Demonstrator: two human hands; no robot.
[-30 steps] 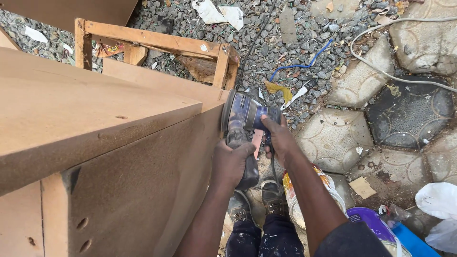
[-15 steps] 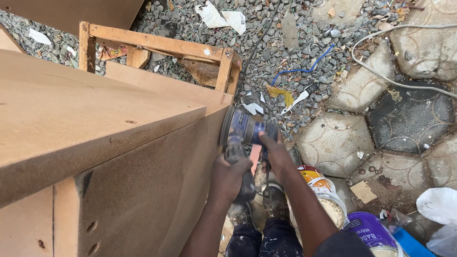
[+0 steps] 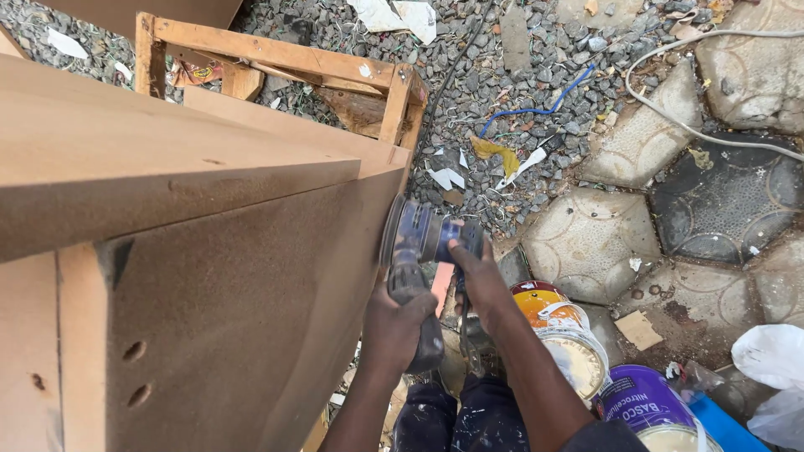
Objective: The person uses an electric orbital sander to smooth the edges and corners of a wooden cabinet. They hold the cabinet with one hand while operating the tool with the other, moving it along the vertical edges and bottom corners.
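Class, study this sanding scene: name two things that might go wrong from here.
1. The sander works near the panel's end edge; it may slip off or round it.
2. Open paint tins stand beside the right hand; dust may fall in, or a slip may knock them.

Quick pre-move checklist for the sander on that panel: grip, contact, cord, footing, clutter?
1. Left hand on the sander handle: ok, fingers wrapped round it.
2. Right hand on the sander's body: ok, pressed on top.
3. Pad flat against the panel side: cannot tell, the contact face is hidden.
4. Cord path: cannot tell; a black cable runs over the gravel, its link to the sander is hidden.
5. Footing: not ok, paint cans stand close by the legs.
6. Ground clutter: not ok, scraps and a white cable lie around.
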